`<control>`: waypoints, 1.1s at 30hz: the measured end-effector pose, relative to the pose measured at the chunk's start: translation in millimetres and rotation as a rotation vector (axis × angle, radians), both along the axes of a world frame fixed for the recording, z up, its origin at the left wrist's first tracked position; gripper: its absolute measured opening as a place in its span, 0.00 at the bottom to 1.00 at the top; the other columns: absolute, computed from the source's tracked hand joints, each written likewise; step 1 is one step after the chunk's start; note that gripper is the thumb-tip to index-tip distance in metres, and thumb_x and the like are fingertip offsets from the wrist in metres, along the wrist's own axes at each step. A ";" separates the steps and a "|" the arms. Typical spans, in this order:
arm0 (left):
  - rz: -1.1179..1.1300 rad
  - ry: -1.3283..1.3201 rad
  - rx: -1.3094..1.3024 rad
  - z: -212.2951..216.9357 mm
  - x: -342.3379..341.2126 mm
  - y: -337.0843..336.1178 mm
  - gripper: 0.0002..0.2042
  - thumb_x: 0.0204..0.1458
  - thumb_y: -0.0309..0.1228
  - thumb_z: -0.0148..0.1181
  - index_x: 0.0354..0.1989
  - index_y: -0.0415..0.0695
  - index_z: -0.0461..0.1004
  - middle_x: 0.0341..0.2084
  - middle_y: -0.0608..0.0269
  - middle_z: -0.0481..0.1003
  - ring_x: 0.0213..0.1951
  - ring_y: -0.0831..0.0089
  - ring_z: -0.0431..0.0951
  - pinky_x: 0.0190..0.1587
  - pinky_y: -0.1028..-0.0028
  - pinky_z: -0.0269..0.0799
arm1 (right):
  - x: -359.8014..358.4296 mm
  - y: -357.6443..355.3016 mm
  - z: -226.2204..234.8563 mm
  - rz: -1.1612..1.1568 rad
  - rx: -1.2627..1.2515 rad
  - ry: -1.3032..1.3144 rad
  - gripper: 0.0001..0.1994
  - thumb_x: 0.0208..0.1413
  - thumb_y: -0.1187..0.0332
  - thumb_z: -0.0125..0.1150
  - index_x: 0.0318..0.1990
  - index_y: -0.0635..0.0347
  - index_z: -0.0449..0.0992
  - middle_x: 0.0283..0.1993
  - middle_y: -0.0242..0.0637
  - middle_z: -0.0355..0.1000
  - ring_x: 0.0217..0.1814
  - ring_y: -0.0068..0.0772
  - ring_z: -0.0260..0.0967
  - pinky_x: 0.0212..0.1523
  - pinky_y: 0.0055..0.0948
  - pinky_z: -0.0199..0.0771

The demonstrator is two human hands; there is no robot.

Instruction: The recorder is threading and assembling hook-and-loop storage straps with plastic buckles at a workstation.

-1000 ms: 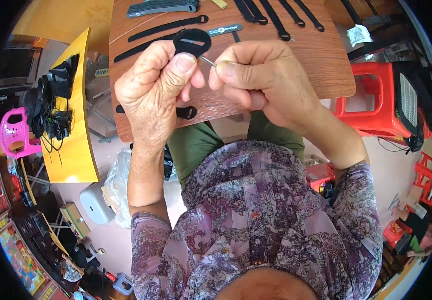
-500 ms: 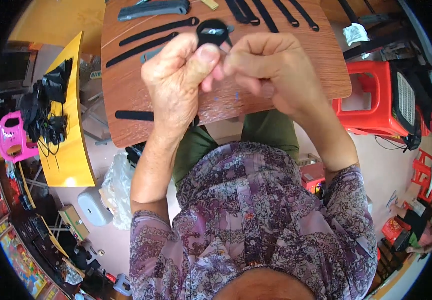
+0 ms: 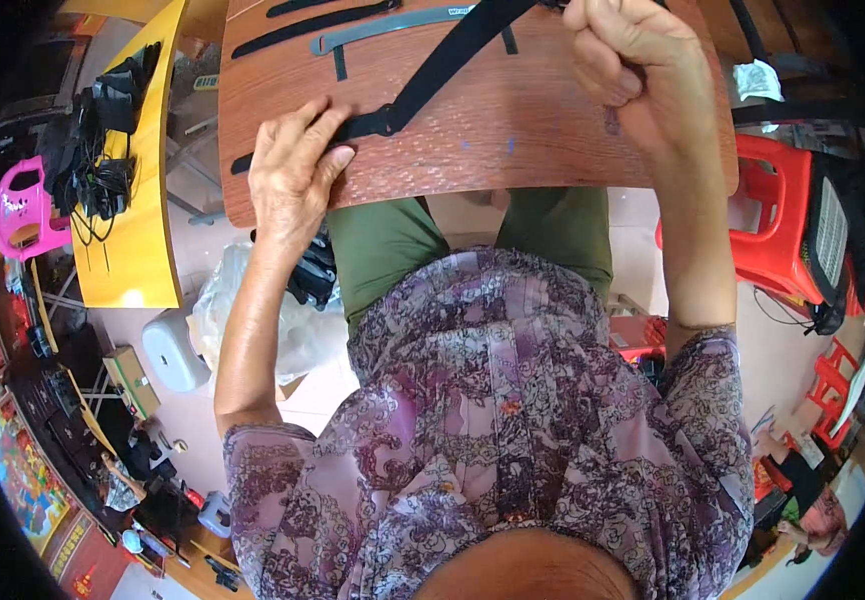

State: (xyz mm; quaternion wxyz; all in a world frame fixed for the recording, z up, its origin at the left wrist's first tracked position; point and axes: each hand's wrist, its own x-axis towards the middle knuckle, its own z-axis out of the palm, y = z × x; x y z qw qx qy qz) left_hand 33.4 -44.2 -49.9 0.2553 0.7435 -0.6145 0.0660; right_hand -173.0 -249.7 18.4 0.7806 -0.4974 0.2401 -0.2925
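Note:
My left hand (image 3: 295, 165) lies over a black strap (image 3: 361, 126) on the table, its fingers stretched across it and the thumb apart. The strap's far left tip pokes out beyond the hand. From its slotted right end, a second black strap (image 3: 453, 55) rises taut toward the upper right. Closed fingers of my right hand (image 3: 638, 55), raised near the table's far right, pinch that rising strap; its upper end runs partly out of view. A grey strap (image 3: 393, 32) with a slotted end and a black strap (image 3: 313, 28) lie beyond my left hand.
The brown wood-grain table (image 3: 513, 160) ends just before my lap. At left stands a yellow table (image 3: 143, 240) with black cables (image 3: 103, 185), beside a pink stool (image 3: 23, 215). A red plastic stool (image 3: 763, 240) is at right. A clear plastic bag (image 3: 303, 335) rests below the table.
My hands, close together before, have moved apart. The left came down onto the strap at the table's near left; the right went up and right, stretching the black strap that was bunched in a loop.

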 end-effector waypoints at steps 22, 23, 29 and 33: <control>-0.072 0.111 -0.084 -4.3 26.5 -26.1 0.08 0.37 0.15 0.58 0.27 0.40 0.72 0.28 0.61 0.72 0.35 0.64 0.71 0.38 0.72 0.67 | -73.6 -56.7 -39.3 0.011 0.097 -0.372 0.08 0.55 0.71 0.51 0.36 0.68 0.70 0.15 0.23 0.52 0.14 0.14 0.43 0.16 0.16 0.43; -0.062 0.097 -0.080 -3.7 26.3 -23.8 0.09 0.38 0.15 0.57 0.29 0.40 0.74 0.29 0.60 0.73 0.35 0.63 0.72 0.38 0.72 0.67 | -69.0 -49.8 -39.6 0.015 0.119 -0.351 0.08 0.55 0.70 0.51 0.35 0.68 0.70 0.15 0.23 0.53 0.14 0.14 0.43 0.16 0.16 0.44; 0.065 0.279 -0.283 15.8 9.1 -20.2 0.06 0.45 0.18 0.57 0.33 0.37 0.75 0.33 0.58 0.75 0.39 0.68 0.73 0.43 0.74 0.67 | -39.0 -8.0 -34.4 0.032 0.118 -0.123 0.08 0.55 0.68 0.53 0.31 0.65 0.72 0.14 0.25 0.58 0.13 0.12 0.47 0.13 0.16 0.43; 0.013 0.637 -0.314 68.5 -47.6 -27.2 0.09 0.47 0.22 0.60 0.37 0.36 0.75 0.34 0.61 0.74 0.39 0.75 0.72 0.44 0.78 0.67 | -18.4 28.5 -20.2 0.160 0.059 -0.005 0.10 0.56 0.66 0.52 0.31 0.65 0.71 0.14 0.24 0.57 0.13 0.11 0.45 0.15 0.15 0.41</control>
